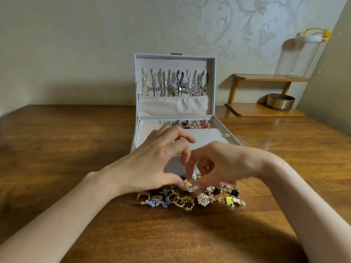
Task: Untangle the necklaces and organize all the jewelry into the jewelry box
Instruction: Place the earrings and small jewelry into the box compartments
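Jewelry box (171,107) open, pale-lined, necklaces (171,84) hung inside; earrings (182,200) heaped outside

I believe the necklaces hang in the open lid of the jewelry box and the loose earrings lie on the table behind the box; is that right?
Not quite. The head view shows the loose earrings lying on the table in front of the jewelry box, not behind it. The necklaces do hang in the open lid.

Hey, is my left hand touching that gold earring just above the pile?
Touching. The head view shows the left hand pinching the gold earring between thumb and fingertip.
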Demonstrator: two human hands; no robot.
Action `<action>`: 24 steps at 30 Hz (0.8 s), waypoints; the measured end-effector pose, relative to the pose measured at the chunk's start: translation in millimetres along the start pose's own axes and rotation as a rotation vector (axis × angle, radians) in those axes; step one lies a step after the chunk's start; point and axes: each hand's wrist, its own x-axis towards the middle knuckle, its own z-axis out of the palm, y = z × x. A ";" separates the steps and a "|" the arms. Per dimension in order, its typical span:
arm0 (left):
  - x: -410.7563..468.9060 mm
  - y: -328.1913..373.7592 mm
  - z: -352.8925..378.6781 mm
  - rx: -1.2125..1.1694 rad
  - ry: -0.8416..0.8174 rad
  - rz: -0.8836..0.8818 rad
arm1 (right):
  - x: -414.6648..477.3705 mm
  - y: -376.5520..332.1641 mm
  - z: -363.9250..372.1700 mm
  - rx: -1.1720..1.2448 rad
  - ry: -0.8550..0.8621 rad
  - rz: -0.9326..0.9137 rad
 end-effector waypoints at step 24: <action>1.8 -21.5 4.3 -0.151 0.336 -0.098 | 19.9 -13.5 32.0 -0.376 0.067 -0.176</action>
